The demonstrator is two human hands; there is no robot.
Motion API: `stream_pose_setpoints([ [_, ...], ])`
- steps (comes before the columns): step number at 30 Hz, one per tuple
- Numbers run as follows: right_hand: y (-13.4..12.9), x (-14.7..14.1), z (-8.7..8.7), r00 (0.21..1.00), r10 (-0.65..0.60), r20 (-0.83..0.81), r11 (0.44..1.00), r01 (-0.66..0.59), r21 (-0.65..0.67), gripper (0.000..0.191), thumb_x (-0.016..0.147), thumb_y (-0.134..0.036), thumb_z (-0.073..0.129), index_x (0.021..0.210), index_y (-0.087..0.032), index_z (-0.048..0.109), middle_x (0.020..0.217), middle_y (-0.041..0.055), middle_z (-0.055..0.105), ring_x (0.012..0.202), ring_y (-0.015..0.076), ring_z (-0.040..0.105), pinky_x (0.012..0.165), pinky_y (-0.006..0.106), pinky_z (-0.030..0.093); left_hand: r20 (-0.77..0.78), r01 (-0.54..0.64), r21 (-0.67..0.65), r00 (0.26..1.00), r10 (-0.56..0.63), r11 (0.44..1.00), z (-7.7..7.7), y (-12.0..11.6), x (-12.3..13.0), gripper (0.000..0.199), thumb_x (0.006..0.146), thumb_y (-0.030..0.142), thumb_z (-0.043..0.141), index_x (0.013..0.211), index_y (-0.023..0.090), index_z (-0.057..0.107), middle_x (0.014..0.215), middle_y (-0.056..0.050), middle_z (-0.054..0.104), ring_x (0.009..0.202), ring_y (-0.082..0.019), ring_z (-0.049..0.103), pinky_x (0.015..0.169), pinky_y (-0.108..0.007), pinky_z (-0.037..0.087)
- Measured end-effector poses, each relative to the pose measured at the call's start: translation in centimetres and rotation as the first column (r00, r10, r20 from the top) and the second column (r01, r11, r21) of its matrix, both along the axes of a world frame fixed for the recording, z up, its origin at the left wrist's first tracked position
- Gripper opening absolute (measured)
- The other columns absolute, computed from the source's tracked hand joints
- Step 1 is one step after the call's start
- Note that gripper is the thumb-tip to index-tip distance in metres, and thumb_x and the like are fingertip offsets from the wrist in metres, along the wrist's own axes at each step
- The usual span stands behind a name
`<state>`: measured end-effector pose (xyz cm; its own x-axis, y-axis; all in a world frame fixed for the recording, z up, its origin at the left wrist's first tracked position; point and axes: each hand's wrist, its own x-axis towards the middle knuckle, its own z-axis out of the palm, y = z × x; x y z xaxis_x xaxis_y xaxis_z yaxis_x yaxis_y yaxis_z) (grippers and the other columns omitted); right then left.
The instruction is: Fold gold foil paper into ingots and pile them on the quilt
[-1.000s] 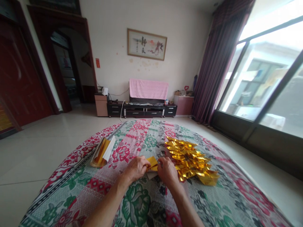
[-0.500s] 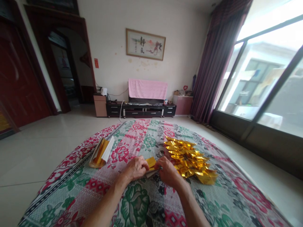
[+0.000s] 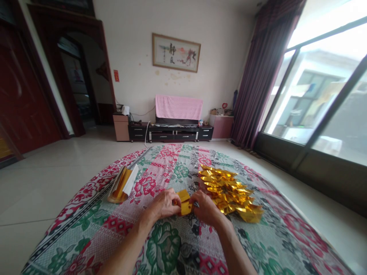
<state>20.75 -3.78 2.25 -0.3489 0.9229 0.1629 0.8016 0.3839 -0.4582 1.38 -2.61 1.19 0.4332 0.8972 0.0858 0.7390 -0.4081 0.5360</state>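
Observation:
Between my hands is a small piece of gold foil paper (image 3: 185,206), partly folded, with its gold side showing and a crease across it. My left hand (image 3: 166,203) pinches its left end, fingers closed. On the other end, the fingers of my right hand (image 3: 203,206) are closed too. Just right of my right hand lie several folded gold paper ingots (image 3: 229,191), nested in overlapping rows. Farther left rests a curled stack of gold-and-white paper sheets (image 3: 123,185).
A floral patterned cloth (image 3: 164,244) covers the round surface under my hands. Beyond it stand a low black TV cabinet (image 3: 172,136) and a television under a pink cloth (image 3: 179,107). A purple curtain (image 3: 255,76) and large windows are on the right.
The paper's near flap, pale side showing before, is now folded so that gold faces up on both sides of the crease. Both hands stay in nearly the same place.

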Motion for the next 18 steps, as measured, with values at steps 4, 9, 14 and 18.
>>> stream_pose_setpoints([
  [4,-0.10,-0.07,0.21,1.000,0.009,-0.004,1.000,-0.009,0.008,0.026,0.061,-0.004,0.049,0.076,-0.018,0.066,0.084,0.0038,0.062,0.083,0.0145,0.056,0.073,0.020,0.038,0.015,0.021,0.010,1.000,-0.021,1.000,0.16,-0.14,-0.02,0.015,0.067,0.028,0.058,0.074,0.023,0.070,0.082,-0.001,0.056,0.070,-0.012,0.049,0.064,-0.022,0.039],
  [9,-0.08,-0.41,0.10,0.999,-0.051,0.001,0.998,0.051,0.027,0.023,0.069,-0.011,0.049,0.079,-0.019,0.068,0.085,0.0040,0.064,0.083,0.0149,0.057,0.074,0.021,0.038,-0.010,0.018,0.029,1.000,-0.018,0.999,0.07,0.12,0.03,0.017,0.073,0.027,0.053,0.071,0.021,0.069,0.079,-0.001,0.057,0.068,-0.011,0.049,0.064,-0.022,0.038],
  [14,0.05,-0.64,-0.40,0.996,-0.092,0.010,0.994,0.092,0.063,0.020,0.076,-0.019,0.047,0.082,-0.019,0.067,0.083,0.0048,0.062,0.080,0.0149,0.057,0.070,0.021,0.038,0.015,0.004,0.025,1.000,-0.005,1.000,-0.10,0.54,0.00,0.039,0.086,0.036,0.037,0.064,0.018,0.063,0.074,-0.002,0.054,0.064,-0.010,0.047,0.064,-0.024,0.037],
  [18,0.11,-0.69,-0.57,0.995,-0.097,0.026,0.993,0.096,0.065,0.020,0.077,-0.020,0.047,0.080,-0.019,0.067,0.083,0.0052,0.061,0.081,0.0152,0.057,0.069,0.021,0.037,0.004,0.006,0.025,1.000,-0.006,1.000,-0.13,0.54,0.05,0.041,0.085,0.044,0.039,0.062,0.018,0.061,0.074,-0.002,0.053,0.064,-0.010,0.047,0.064,-0.024,0.037],
])
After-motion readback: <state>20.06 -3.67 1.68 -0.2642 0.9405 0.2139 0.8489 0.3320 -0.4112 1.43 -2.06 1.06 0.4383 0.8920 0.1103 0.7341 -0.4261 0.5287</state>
